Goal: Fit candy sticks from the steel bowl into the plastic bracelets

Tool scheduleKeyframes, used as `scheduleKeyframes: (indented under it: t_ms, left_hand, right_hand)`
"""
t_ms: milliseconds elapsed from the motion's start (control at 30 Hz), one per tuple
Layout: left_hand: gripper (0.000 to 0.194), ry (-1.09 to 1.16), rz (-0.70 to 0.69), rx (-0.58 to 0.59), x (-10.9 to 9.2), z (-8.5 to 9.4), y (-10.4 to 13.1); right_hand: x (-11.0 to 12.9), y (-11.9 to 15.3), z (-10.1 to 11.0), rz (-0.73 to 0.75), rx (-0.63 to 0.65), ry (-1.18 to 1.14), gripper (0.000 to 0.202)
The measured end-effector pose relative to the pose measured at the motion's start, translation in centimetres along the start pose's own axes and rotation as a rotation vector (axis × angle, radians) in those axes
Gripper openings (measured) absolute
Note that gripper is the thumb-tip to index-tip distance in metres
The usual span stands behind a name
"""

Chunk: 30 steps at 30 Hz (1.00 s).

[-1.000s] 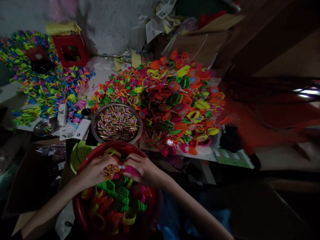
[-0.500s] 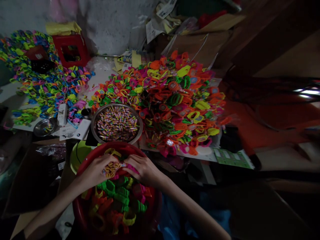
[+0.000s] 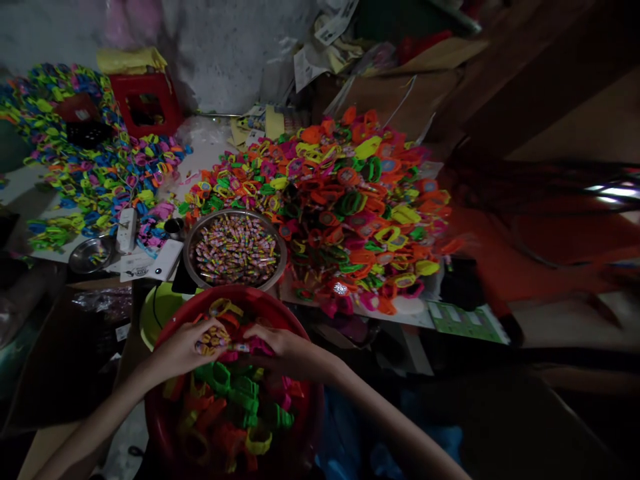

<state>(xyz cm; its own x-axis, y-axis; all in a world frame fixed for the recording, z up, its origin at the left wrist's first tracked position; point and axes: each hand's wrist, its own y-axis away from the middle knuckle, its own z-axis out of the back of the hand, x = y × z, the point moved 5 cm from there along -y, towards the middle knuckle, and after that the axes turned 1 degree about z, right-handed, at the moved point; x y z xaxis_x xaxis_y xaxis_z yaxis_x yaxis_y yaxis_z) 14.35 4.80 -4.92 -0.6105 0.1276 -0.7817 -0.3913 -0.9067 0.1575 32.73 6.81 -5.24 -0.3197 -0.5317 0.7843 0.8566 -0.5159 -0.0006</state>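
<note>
Above a red tub (image 3: 159, 427), my left hand (image 3: 181, 350) is closed around a bunch of small wrapped candy rolls (image 3: 213, 340), their ends facing up. My right hand (image 3: 290, 352) pinches a pink toy watch (image 3: 259, 345), partly covered by the fingers. One candy roll (image 3: 241, 347) lies between the two hands, its right end against the pink watch. Below them, the tub holds loose toy watches (image 3: 245, 392) in green, orange, yellow and pink. More candy rolls (image 3: 235, 250) fill a round metal bowl (image 3: 186, 257) just behind the tub.
A big heap of bright toy watches (image 3: 350, 213) covers the table right of the bowl. Another pile (image 3: 100, 177) lies at the left, near a red stool (image 3: 117, 100). A power strip (image 3: 127, 230), a white phone-like object (image 3: 170, 259) and a small metal dish (image 3: 80, 259) sit at the table's front.
My hands have moved slightly apart, the left one leftward and down, the right a little lower. The candy roll between them shows more clearly now.
</note>
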Motion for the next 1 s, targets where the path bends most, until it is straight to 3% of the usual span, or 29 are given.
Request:
scheduleKeyframes:
  t_ms: [100,167,200,233,267,333,367,400,433,467,533,600,633,733,833,1000]
  left_hand:
    - [0.023,0.088,0.084,-0.143,1.8,1.4,0.4]
    - [0.027,0.194,0.149,-0.225,2.9,2.3,0.7]
    - [0.029,0.248,0.178,-0.254,3.4,2.6,0.8]
    - [0.031,0.296,0.199,-0.275,3.7,2.8,1.0]
    - [0.032,0.335,0.215,-0.286,3.9,2.9,1.1]
    - [0.033,0.388,0.23,-0.29,4.1,2.8,1.2]
    - [0.034,0.404,0.241,-0.286,4.2,2.6,1.2]
    - [0.036,0.416,0.258,-0.285,4.3,2.4,1.2]
    - [0.039,0.431,0.274,-0.288,4.4,2.1,1.3]
    - [0.042,0.449,0.289,-0.296,4.5,2.0,1.2]
    - [0.046,0.48,0.305,-0.314,4.7,1.7,1.2]
    - [0.045,0.487,0.309,-0.338,4.8,1.6,1.0]
    - [0.043,0.475,0.311,-0.345,4.8,1.6,1.0]
    - [0.041,0.432,0.334,-0.378,4.8,1.7,1.0]
    - [0.043,0.436,0.367,-0.379,5.0,1.5,1.1]
    - [0.042,0.401,0.324,-0.35,5.6,1.1,1.3]
  right_hand:
    - [-0.7,0.8,0.6,0.011,0.261,-0.013,0.017]
    - [-0.7,1.4,2.9,0.101,0.406,-0.051,0.011]
    - [-0.8,1.6,4.9,0.118,0.389,-0.082,0.012]
    - [-1.1,1.5,7.6,0.099,0.237,-0.107,0.014]
    - [-1.6,1.4,10.8,0.07,-0.017,-0.116,0.017]
    - [-2.5,2.4,17.0,-0.024,-0.678,-0.072,0.028]
    - [-2.6,3.1,18.8,-0.039,-0.923,-0.01,0.037]
    - [-2.7,3.5,19.5,-0.046,-1.089,0.055,0.046]
    - [-2.6,3.4,19.3,-0.038,-1.164,0.117,0.052]
    - [-2.6,2.7,18.2,-0.019,-1.135,0.169,0.054]
    - [-2.8,0.3,14.0,0.017,-0.92,0.203,0.036]
    - [-2.8,-2.8,7.4,0.124,-0.452,0.268,0.026]
    - [-2.7,-4.0,4.4,0.181,-0.304,0.333,0.026]
    - [-2.9,-6.8,-1.9,0.236,-0.101,0.48,0.032]
    - [-3.7,-9.0,-4.7,0.163,-0.011,0.526,0.027]
    - [-4.5,-9.6,-5.1,0.073,-0.059,0.42,0.02]
